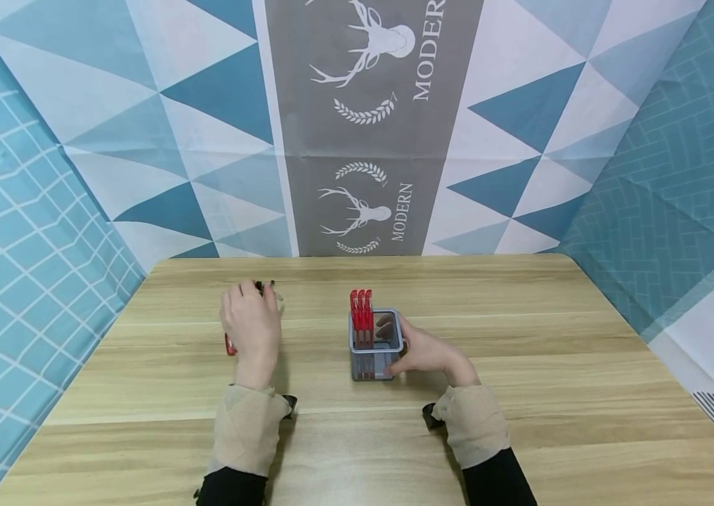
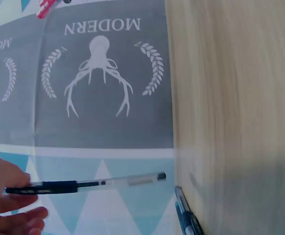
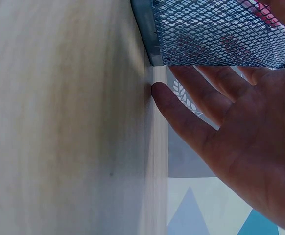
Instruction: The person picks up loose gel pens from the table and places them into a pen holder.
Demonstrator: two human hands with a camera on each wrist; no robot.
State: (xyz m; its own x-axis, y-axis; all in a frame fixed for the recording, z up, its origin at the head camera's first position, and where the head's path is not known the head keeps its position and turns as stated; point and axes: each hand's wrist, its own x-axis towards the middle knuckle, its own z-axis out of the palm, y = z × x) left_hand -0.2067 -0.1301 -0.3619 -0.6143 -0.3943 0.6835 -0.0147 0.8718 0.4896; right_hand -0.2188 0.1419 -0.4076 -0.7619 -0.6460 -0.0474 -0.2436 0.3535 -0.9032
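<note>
My left hand (image 1: pixel 249 320) is at the left part of the table. In the left wrist view its thumb and fingers pinch one end of a clear-barrelled pen (image 2: pixel 91 184) with a dark grip. Close by on the table lie dark pens (image 2: pixel 185 213), and a red-ended thing (image 1: pixel 229 346) shows beside the hand. My right hand (image 1: pixel 425 349) grips the right side of a grey mesh pen holder (image 1: pixel 370 367), thumb in front and other fingers behind. Three slim red pens (image 1: pixel 361 309) stand upright in the holder, along its left side.
The wooden table (image 1: pixel 521 337) reaches back to a wall covering (image 1: pixel 357 140) with triangles and a grey deer-print strip. Blue patterned cloth (image 1: pixel 28 246) hangs at the left, and another teal cloth (image 1: pixel 679 176) at the right.
</note>
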